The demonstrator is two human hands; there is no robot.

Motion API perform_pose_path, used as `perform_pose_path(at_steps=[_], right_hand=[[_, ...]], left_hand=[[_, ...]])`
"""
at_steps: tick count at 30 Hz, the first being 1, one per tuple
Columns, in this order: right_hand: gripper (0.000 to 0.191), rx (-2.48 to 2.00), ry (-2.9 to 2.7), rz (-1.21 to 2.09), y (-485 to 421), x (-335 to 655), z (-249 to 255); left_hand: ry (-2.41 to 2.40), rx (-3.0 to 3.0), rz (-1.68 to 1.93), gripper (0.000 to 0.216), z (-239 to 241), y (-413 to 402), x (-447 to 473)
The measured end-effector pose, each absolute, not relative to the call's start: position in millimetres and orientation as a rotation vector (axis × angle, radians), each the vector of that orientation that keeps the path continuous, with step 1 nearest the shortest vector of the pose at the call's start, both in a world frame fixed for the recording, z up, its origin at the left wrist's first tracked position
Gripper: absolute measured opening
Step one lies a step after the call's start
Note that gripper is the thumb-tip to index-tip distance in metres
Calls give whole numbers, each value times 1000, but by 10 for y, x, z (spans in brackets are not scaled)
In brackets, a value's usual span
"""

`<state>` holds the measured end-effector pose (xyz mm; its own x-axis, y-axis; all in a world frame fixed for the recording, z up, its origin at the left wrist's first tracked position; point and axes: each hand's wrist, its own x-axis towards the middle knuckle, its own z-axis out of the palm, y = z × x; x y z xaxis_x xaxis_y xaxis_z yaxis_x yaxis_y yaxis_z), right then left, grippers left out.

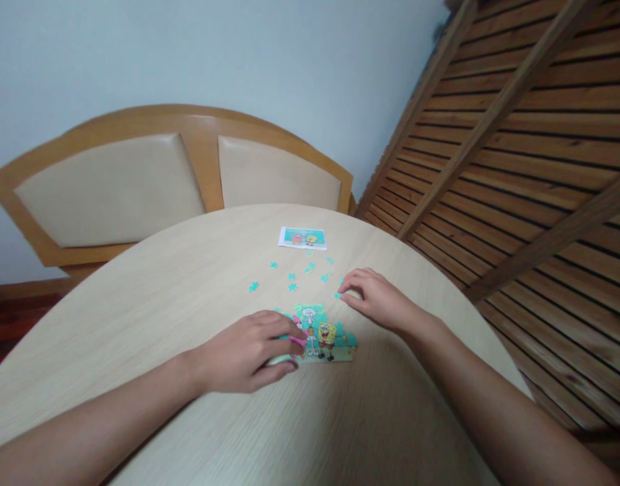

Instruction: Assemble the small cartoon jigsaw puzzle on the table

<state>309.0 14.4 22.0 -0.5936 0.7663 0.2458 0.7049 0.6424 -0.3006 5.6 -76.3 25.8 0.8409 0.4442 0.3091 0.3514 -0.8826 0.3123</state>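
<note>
Resting the left hand (254,351) over the left side of the rectangular multicoloured cartoon jigsaw (324,335) on the round pale-wood counter (198,270), with fingers apart. Touching a small turquoise jigsaw piece (337,295) with the curled right hand (378,298); cannot tell whether clamped.

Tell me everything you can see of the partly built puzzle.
The partly built puzzle lies flat on the pale table, its left part partly hidden by the left hand, which appears to rest on it. It looks like thin printed card: a pink cartoon figure at left, a pale long-headed one in the middle, a yellow square one at right, on mostly teal. Its top outline is uneven.
</note>
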Motion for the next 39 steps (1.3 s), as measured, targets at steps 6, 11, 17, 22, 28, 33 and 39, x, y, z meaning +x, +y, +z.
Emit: perform_pose_path(at_steps=[6, 11, 17, 22, 28, 33, 39], right_hand=[[8, -1229, -2527, 330, 110, 3105, 250], [10, -1251, -2515, 362, 81, 3090, 268], [10, -1290, -2492, 453, 50, 3054, 320], [15, -1260, -2449, 621, 41, 3036, 319], [10, -1137, -2392, 824, -4, 2983, 339], [16, -1109, -2339, 882, -24, 2951, 364], [21, -1045, -2369, 914, -44, 2919, 373]], left_hand=[[663, 2820, 546, 22, 246, -752, 48], [661, 2860, 524, 27, 230, -755, 51], [723, 2860, 528, 30, 227, -756, 47], [726, 2859, 509, 30, 232, -760, 47], [718, 2862, 495, 31, 223, -763, 42], [708, 2863, 471, 32, 226, -764, 38], [690, 2863, 489, 33, 213, -759, 37]])
